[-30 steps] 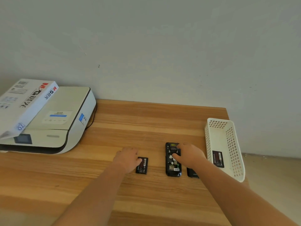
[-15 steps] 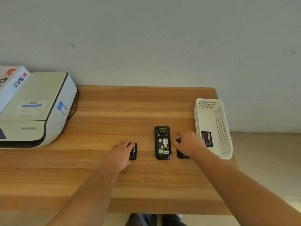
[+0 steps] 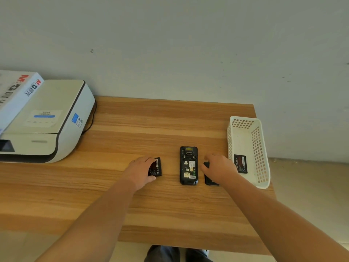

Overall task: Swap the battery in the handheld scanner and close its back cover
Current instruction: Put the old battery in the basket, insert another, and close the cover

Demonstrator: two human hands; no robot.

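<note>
White basket [image 3: 263,148] holds one battery [image 3: 240,163]; left hand [image 3: 140,170] fingers grasp another, right hand's [image 3: 219,170] unclear.

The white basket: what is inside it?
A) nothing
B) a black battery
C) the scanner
B: a black battery with a red label lies in the white basket, while the scanner lies open on the table.
</note>
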